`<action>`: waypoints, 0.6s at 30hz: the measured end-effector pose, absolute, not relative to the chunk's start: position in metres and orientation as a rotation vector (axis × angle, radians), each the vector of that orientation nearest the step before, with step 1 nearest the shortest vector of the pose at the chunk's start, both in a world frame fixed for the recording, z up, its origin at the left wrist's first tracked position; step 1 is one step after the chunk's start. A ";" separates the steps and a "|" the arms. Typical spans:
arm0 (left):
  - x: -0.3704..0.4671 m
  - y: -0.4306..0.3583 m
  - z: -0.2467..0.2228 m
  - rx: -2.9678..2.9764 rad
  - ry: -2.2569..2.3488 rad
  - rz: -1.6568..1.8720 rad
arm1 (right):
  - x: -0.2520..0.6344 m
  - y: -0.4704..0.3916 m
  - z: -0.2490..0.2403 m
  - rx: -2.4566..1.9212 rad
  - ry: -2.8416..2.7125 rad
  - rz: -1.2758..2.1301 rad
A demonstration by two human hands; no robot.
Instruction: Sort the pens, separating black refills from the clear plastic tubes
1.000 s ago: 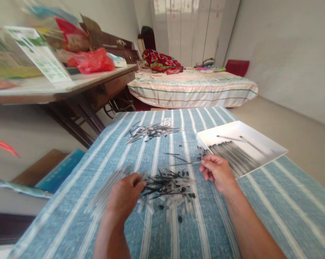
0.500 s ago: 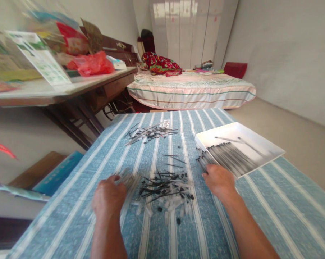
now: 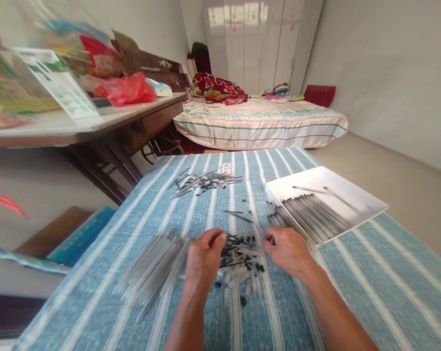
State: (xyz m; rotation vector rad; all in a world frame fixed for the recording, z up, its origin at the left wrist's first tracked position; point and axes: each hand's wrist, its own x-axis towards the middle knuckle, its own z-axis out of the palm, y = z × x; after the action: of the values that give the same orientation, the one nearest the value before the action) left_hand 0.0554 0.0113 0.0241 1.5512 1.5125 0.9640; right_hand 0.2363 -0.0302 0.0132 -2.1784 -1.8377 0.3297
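Observation:
My left hand is over the left side of a loose pile of black refills, caps and clear pieces, thumb and fingertips pressed together; what they pinch is too small to name. To the pile's right, my right hand has its fingers curled together, with a blurred thin clear piece by the fingertips; whether it is held is unclear. A bundle of clear tubes lies left of my left hand. Dark-capped pens fill part of a white tray beyond my right hand.
Another pile of thin sticks and caps lies toward the far end of the striped cloth. A side table with a red plastic bag stands at the left, and a bed is behind.
My left hand has moved right, from the clear tubes to the dark pile. My right hand has shifted slightly left, away from the pens beside the tray.

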 end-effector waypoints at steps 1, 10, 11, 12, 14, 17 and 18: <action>0.063 0.006 0.024 1.448 1.407 0.930 | 0.231 -0.032 0.013 -2.052 -1.851 0.372; 0.079 -0.001 0.017 0.881 1.050 1.067 | 0.205 -0.036 0.014 -1.410 -1.553 1.034; 0.078 0.001 0.018 0.818 1.039 1.135 | 0.204 -0.036 0.015 -1.373 -1.534 1.129; 0.078 0.002 0.019 0.749 1.021 1.198 | 0.202 -0.036 0.015 -1.349 -1.517 1.210; 0.079 0.003 0.023 0.613 0.959 1.270 | 0.195 -0.037 0.015 -1.338 -1.472 1.316; 0.077 0.006 0.025 0.445 0.861 1.275 | 0.178 -0.038 0.012 -1.332 -1.459 1.328; 0.073 0.009 0.025 0.400 0.832 1.262 | 0.171 -0.039 0.012 -1.335 -1.492 1.264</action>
State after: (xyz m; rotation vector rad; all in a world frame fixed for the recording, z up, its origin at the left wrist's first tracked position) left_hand 0.0734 0.0090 0.0246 0.4003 0.8323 1.2624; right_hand 0.1710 -0.0394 0.0118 -1.3349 -1.4916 1.2636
